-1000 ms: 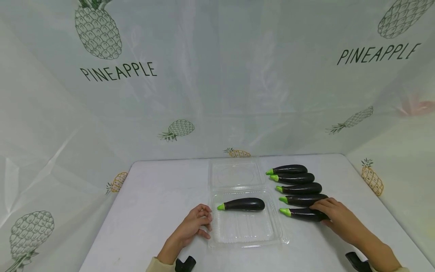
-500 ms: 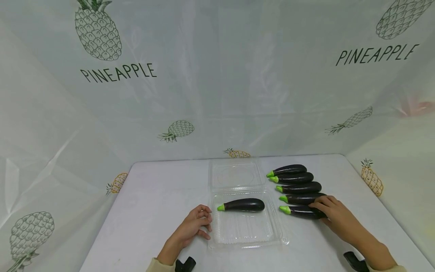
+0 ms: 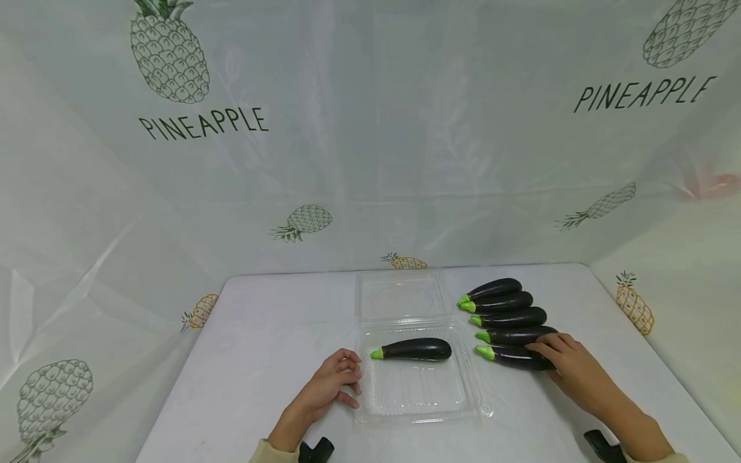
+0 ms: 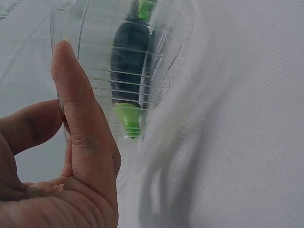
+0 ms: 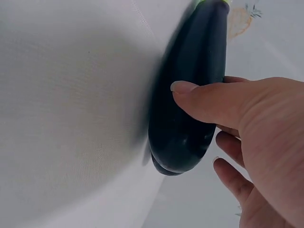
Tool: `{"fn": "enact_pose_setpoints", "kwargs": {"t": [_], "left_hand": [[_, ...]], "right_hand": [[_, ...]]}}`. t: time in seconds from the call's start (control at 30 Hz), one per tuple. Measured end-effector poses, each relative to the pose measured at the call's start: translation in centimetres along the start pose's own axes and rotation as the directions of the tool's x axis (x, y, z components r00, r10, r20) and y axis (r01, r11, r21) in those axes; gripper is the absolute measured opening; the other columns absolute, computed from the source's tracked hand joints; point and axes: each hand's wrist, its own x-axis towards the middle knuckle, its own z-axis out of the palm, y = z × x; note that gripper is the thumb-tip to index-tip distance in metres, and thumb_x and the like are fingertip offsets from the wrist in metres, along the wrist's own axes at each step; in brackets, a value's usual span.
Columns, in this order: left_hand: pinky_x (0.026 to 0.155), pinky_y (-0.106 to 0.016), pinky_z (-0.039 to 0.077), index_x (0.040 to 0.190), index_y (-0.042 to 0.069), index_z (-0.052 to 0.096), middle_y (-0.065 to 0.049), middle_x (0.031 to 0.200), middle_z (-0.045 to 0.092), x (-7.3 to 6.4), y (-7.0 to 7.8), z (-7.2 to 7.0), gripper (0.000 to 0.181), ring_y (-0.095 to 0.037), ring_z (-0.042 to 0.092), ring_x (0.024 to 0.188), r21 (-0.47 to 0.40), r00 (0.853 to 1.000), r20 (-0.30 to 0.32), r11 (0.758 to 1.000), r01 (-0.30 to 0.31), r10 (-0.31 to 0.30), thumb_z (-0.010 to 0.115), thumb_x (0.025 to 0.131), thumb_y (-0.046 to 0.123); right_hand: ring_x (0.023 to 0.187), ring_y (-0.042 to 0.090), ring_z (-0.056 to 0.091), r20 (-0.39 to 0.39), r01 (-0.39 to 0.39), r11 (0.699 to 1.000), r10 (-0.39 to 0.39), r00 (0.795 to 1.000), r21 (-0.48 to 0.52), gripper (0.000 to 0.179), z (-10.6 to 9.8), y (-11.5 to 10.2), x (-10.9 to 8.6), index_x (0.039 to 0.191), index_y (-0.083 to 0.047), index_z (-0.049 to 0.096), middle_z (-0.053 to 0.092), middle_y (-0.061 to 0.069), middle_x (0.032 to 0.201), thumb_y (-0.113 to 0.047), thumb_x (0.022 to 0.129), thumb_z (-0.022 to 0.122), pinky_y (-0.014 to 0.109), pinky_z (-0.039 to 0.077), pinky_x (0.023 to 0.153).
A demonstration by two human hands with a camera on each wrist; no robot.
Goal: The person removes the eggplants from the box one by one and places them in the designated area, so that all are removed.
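A clear hinged plastic box [image 3: 405, 392] lies with its lid [image 3: 399, 299] folded back, away from the person. One dark eggplant [image 3: 418, 349] with a green stem rests inside it, across the far part of the base. At the box's left rim, my left hand [image 3: 331, 381] pinches the edge between thumb and fingers. To the right of the box, my right hand [image 3: 573, 370] grips the round end of the nearest eggplant [image 3: 512, 357]. In the right wrist view the thumb [image 5: 204, 99] presses that eggplant's side; the other fingers are partly hidden.
Several more eggplants [image 3: 512, 317] lie in a slanting row beyond the gripped one, stems pointing left. All stand on a white-covered table [image 3: 278, 321]. A pineapple-print plastic sheet [image 3: 370, 161] rises behind and at both sides.
The nearest eggplant has slid slightly away from the person with the right hand on it. The farther eggplants have shifted a little, and the farthest has turned slightly. The left hand stays put.
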Motion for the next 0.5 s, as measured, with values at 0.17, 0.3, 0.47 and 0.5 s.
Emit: {"fn": "enact_pose_setpoints", "kwargs": {"t": [0.17,0.3,0.47,0.5], "left_hand": [[0.054,-0.027,0.061,0.124,0.0,0.045,-0.001,0.095,0.053,0.0,0.0,0.0,0.025,-0.015,0.06,0.075,-0.004,1.0,0.003,1.0,0.0,0.0,0.058,0.103,0.001],[0.054,-0.027,0.061,0.124,-0.001,0.045,-0.001,0.095,0.054,0.0,0.1,0.0,0.025,-0.014,0.06,0.075,-0.007,1.0,0.003,1.0,0.004,-0.004,0.058,0.103,0.001],[0.054,-0.026,0.061,0.125,-0.001,0.045,-0.002,0.095,0.053,-0.1,0.3,0.1,0.025,-0.014,0.06,0.075,-0.003,1.0,0.003,1.0,0.006,-0.006,0.057,0.103,0.001],[0.054,-0.026,0.061,0.125,-0.002,0.045,-0.002,0.095,0.054,-0.1,0.2,0.1,0.025,-0.014,0.06,0.075,-0.002,1.0,0.004,1.0,0.006,-0.006,0.057,0.103,0.001]], "right_hand": [[0.101,0.035,0.062,-0.029,0.019,1.0,-0.019,0.999,0.003,0.069,-0.1,-0.2,-0.1,0.112,-0.008,0.075,0.066,0.01,0.11,0.004,0.049,0.101,0.057,0.057,0.081],[0.102,0.035,0.061,-0.046,0.04,0.999,-0.039,0.998,0.001,0.072,-0.6,-0.7,0.3,0.113,-0.008,0.075,0.065,0.011,0.113,0.003,0.047,0.102,0.056,0.056,0.081],[0.107,0.034,0.061,-0.086,0.097,0.995,-0.094,0.992,0.026,0.057,-1.7,-1.9,1.5,0.116,-0.009,0.074,0.066,0.011,0.116,-0.01,0.065,0.1,0.055,0.054,0.083],[0.107,0.034,0.06,-0.093,0.113,0.993,-0.109,0.99,0.032,0.044,-1.9,-2.2,1.9,0.117,-0.009,0.074,0.067,0.011,0.117,-0.021,0.079,0.095,0.054,0.054,0.083]]}}
